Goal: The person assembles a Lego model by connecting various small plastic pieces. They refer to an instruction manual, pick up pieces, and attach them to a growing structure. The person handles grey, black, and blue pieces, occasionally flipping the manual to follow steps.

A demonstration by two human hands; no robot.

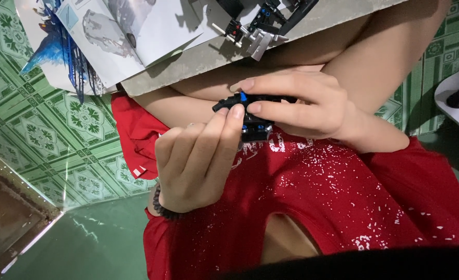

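The red short-sleeved shirt with white speckled print (317, 192) fills the frame from 3 o'clock round to 6 o'clock, worn by the person whose view this is. Behind it, from 7 o'clock up to 10 o'clock, lies the green patterned tile floor (38, 129), glossy and catching light. At 12 o'clock a flat grey board (203, 57) rests across the person's bare legs (374, 52), and on its left part, toward 11 o'clock, lies an open printed instruction booklet with blue and grey model pictures (115, 31). At 3 o'clock, by the frame edge, sits a white rounded tray (455, 111) holding 1 dark object too small to tell.

Near the centre the 2 hands meet. The right hand (312, 106) comes in from 3 o'clock, its fingers stretched leftward along the top and front of a small black building-brick assembly with blue pins (253, 116), pinching it between upper and lower fingers. The left hand (198, 161), at about 7 o'clock from that assembly, has its fingers curled upward; its forefinger and thumb tips press together against the assembly's left end. A black beaded bracelet (162, 207) circles the left wrist.

The assembly is held in the air just above the shirt, at 6 o'clock from the board's edge. On the board at 12 o'clock lies a loose cluster of black, grey and blue brick parts (260, 23), well apart from the hands.
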